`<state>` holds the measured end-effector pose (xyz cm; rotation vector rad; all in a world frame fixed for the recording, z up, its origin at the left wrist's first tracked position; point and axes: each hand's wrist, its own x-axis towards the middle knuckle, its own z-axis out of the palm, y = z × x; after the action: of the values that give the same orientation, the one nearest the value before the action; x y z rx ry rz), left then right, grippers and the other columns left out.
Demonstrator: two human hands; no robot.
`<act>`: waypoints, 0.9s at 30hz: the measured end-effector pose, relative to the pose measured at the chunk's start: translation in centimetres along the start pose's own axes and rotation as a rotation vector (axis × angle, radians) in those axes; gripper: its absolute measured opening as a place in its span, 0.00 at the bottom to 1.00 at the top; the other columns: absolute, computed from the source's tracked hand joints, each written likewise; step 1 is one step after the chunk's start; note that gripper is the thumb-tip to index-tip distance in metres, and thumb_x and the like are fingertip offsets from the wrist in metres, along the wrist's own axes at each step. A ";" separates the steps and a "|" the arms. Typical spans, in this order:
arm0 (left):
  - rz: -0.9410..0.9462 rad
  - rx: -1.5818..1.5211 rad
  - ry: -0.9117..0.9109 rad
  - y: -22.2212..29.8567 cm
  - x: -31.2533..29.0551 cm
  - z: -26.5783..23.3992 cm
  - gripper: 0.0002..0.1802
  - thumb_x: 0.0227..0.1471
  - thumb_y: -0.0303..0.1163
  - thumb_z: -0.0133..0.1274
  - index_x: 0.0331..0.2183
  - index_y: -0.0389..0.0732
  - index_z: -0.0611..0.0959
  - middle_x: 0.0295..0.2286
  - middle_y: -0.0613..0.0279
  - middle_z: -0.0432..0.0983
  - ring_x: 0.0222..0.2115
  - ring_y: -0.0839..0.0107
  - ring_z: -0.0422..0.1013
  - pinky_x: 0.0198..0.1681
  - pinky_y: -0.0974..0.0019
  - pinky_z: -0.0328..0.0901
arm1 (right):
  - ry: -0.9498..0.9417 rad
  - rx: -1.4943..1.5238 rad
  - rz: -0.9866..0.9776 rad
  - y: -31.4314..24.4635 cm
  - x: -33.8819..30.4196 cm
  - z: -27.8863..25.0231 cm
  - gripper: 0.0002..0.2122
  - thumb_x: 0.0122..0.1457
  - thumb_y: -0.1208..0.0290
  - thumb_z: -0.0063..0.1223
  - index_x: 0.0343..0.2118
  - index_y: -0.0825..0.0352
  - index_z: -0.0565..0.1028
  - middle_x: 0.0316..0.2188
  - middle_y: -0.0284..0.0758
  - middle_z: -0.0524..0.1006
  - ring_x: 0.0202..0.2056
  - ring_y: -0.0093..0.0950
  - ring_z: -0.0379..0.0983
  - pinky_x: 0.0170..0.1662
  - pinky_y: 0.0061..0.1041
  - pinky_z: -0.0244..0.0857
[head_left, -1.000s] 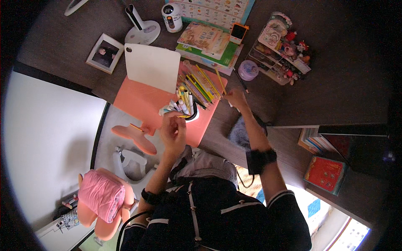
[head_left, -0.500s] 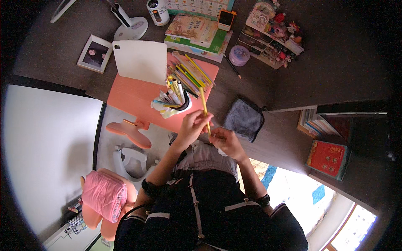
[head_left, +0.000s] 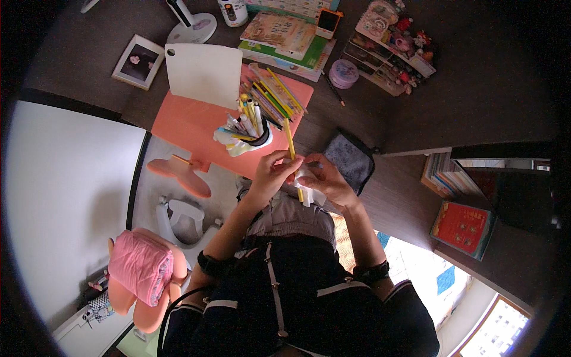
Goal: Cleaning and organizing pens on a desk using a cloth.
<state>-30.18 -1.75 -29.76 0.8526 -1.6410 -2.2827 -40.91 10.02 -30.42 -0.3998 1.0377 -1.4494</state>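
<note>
- Writing: the top book bears printed characters; the chart has small squares too fine to read.
- Containers: one cup, packed with pens, stands on the pink worktop; one rack holds ornaments.
- Counts: one dark pencil lies by one purple tub; the heaped pencils overlap too much to count.
- Left hand: pinched closed on one yellow pencil, slanting near the worktop's edge.
- Right hand: fingers curled closed on one white tissue against the yellow pencil's lower part.
</note>
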 end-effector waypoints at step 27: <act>0.211 0.458 -0.094 0.2 0.3 0.4 0.14 0.39 0.36 0.54 0.23 0.33 0.74 0.17 0.63 0.71 0.17 0.79 0.67 0.20 0.76 0.61 | 0.288 0.098 -0.290 -1.2 1.6 0.6 0.16 0.46 0.79 0.49 0.38 0.65 0.59 0.29 0.33 0.68 0.31 0.20 0.65 0.32 0.17 0.60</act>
<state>-30.66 -1.64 -29.64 0.6203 -2.2251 -1.8602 -41.45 8.14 -29.70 -0.2836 1.1651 -1.8505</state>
